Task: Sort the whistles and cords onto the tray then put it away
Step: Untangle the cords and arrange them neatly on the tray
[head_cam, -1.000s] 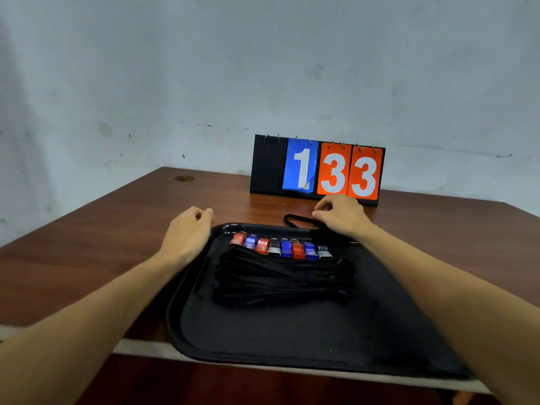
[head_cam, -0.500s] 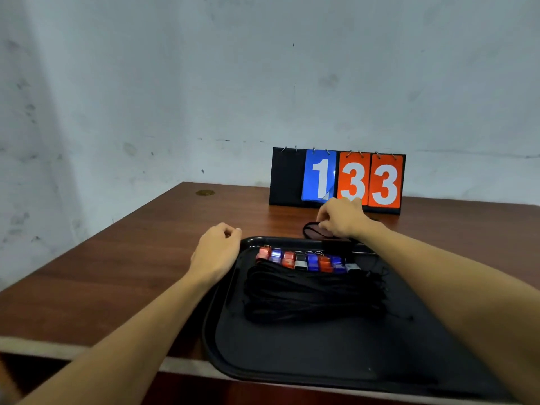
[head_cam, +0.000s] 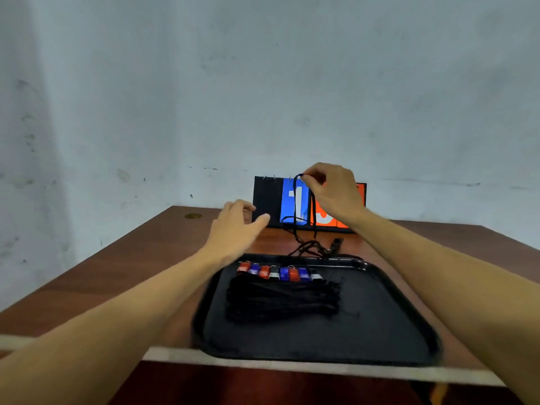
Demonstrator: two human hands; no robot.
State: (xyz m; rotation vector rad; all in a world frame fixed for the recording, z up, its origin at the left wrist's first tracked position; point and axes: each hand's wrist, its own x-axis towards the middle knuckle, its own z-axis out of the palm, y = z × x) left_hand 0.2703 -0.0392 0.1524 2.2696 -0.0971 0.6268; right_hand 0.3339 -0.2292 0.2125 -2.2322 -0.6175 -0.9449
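I log one black, matte, round-cornered tray [head_cam: 409, 331] at the near edge of the brown wooden table [head_cam: 131, 273]. On it I count eight small blocky plastic whistles [head_cam: 279, 272] in a row, red, blue and grey-white, with one bundle of black woven cords [head_cam: 283, 299] just nearer. The right hand [head_cam: 333, 194], raised past the far rim, pinches one thin black cord [head_cam: 296, 206] whose tail hangs to the table. The left hand [head_cam: 236, 229] hovers, fingers loose, holding nothing.
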